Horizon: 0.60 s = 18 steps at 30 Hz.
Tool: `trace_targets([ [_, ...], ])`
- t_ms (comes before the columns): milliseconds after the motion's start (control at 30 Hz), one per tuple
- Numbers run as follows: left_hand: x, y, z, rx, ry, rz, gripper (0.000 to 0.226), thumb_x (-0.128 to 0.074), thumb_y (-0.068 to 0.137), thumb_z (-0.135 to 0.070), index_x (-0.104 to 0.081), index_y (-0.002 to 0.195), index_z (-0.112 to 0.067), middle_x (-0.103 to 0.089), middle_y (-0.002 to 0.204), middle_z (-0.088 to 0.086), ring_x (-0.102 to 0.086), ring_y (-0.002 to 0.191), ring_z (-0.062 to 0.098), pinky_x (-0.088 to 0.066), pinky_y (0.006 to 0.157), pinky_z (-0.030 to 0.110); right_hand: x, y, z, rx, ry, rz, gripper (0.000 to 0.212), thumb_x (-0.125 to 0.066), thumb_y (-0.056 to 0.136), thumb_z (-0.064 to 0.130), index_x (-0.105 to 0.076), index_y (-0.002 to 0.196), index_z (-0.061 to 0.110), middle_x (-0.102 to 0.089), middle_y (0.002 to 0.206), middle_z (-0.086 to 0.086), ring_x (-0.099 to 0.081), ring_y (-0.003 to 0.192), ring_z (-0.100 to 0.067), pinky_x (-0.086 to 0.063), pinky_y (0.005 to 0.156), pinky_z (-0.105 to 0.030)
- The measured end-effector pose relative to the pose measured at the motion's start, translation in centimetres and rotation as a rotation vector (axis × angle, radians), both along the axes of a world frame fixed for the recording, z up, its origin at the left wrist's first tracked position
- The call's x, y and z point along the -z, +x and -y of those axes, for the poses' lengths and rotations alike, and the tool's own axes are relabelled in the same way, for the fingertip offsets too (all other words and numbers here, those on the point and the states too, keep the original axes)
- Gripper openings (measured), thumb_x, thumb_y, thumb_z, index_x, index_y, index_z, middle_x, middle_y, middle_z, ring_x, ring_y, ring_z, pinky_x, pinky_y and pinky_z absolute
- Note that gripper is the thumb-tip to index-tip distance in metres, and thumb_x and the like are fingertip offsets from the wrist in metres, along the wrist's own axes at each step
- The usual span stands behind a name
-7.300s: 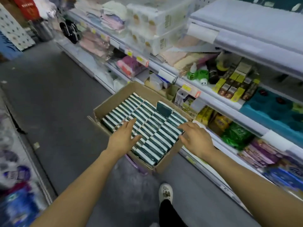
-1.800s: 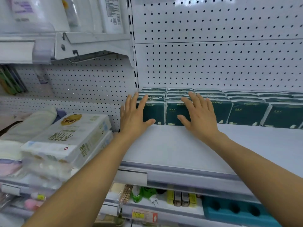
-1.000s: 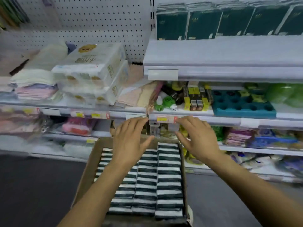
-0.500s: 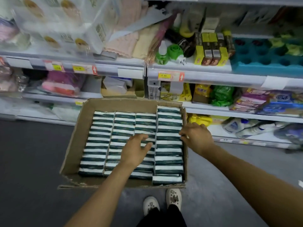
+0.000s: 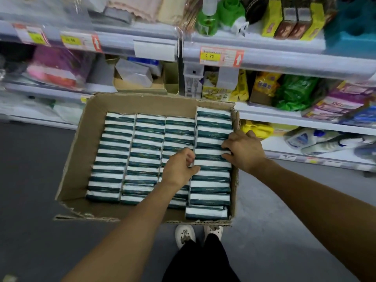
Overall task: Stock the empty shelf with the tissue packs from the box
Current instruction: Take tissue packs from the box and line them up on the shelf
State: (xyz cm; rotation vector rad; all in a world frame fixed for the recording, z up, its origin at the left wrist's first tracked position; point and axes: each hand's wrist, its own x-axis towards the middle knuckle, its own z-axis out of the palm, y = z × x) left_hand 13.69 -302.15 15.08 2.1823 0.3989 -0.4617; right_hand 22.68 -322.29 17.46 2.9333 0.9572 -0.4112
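A shop aisle with stocked shelves (image 5: 264,64) runs along the far side. On the grey floor, an open brown cardboard box (image 5: 89,127) holds dark green tissue packs (image 5: 212,188) in rows, long axes left-right. Both hands work the right-hand column: left hand (image 5: 180,168) and right hand (image 5: 243,150) curl their fingers onto packs directly beneath.

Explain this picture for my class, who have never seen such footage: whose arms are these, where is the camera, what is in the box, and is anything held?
There is no machine here. A person wears a camera on the head, so the single view looks down along both bare arms. The left hand and right hand reach into an open cardboard box on the floor, packed with rows of dark green and white tissue packs. The fingers of both hands curl around packs in the rightmost row, one hand on each side of it; nothing is lifted yet. Behind the box stand shop shelves with other goods and price tags. The person's shoes show below.
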Motion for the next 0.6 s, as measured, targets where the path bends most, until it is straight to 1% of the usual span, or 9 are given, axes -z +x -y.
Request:
trace_targets([
  [100,0.0,0.2,0.0,0.030,-0.009,-0.007,0.030,-0.080,0.080,-0.018,-0.058,0.100,-0.015,-0.056,0.087,-0.006,-0.056,0.076,0.012,-0.049,0.072,0.026,0.4,0.1,0.1,-0.044,-0.028,0.032,0.027,-0.068,0.081,0.042,-0.072,0.097,0.021,-0.064,0.096,-0.004,-0.057,0.100,-0.028,-0.035,0.084,-0.040],
  [200,0.1,0.2,-0.1,0.063,-0.040,-0.022,0.033,-0.078,0.080,-0.015,-0.058,0.105,-0.022,-0.054,0.092,-0.008,-0.060,0.081,0.013,-0.049,0.073,0.026,0.6,0.2,0.1,-0.080,-0.031,0.024,0.033,-0.068,0.079,0.050,-0.073,0.097,0.023,-0.064,0.093,-0.002,-0.058,0.094,-0.027,-0.038,0.082,-0.041],
  [267,0.2,0.3,0.0,0.105,-0.033,-0.018,0.034,-0.076,0.082,-0.014,-0.060,0.111,-0.024,-0.054,0.095,-0.006,-0.062,0.084,0.017,-0.051,0.075,0.026,0.7,0.3,-0.1,-0.100,-0.059,0.026,0.037,-0.065,0.082,0.052,-0.070,0.106,0.025,-0.062,0.101,-0.002,-0.055,0.101,-0.026,-0.036,0.085,-0.041],
  [333,0.4,0.5,0.2,0.169,0.009,-0.005,0.035,-0.073,0.083,-0.015,-0.062,0.115,-0.022,-0.052,0.094,-0.004,-0.061,0.085,0.019,-0.053,0.078,0.033,0.7,0.4,-0.4,-0.093,-0.078,0.026,0.036,-0.059,0.087,0.047,-0.065,0.116,0.026,-0.058,0.112,-0.001,-0.049,0.111,-0.025,-0.032,0.089,-0.040],
  [367,0.3,0.7,0.3,0.193,0.031,-0.001,0.034,-0.073,0.083,-0.016,-0.063,0.116,-0.021,-0.051,0.092,-0.004,-0.059,0.083,0.019,-0.053,0.079,0.036,0.7,0.4,-0.6,-0.085,-0.079,0.025,0.034,-0.057,0.089,0.043,-0.063,0.118,0.026,-0.057,0.115,-0.001,-0.047,0.114,-0.024,-0.030,0.091,-0.040],
  [433,0.1,1.0,0.3,0.220,0.048,0.004,0.030,-0.073,0.082,-0.017,-0.064,0.111,-0.020,-0.048,0.089,-0.006,-0.056,0.080,0.018,-0.053,0.079,0.038,0.6,0.4,-1.1,-0.059,-0.068,0.002,0.029,-0.055,0.090,0.037,-0.063,0.116,0.026,-0.055,0.117,-0.001,-0.046,0.116,-0.023,-0.029,0.092,-0.039],
  [500,-0.3,1.2,-0.1,0.220,0.048,0.002,0.027,-0.075,0.080,-0.016,-0.065,0.105,-0.020,-0.046,0.092,-0.006,-0.056,0.082,0.018,-0.052,0.082,0.037,0.4,0.4,-1.1,-0.015,-0.034,-0.036,0.026,-0.056,0.090,0.035,-0.063,0.113,0.026,-0.055,0.116,0.001,-0.046,0.115,-0.022,-0.029,0.093,-0.038],
  [600,-1.1,0.9,-1.1,0.142,-0.004,0.056,0.025,-0.077,0.078,-0.014,-0.064,0.098,-0.022,-0.048,0.103,-0.003,-0.056,0.097,0.018,-0.047,0.086,0.028,-0.4,0.4,0.0,0.051,0.095,-0.074,0.021,-0.059,0.090,0.031,-0.064,0.109,0.023,-0.058,0.113,0.001,-0.049,0.114,-0.022,-0.028,0.092,-0.036],
])
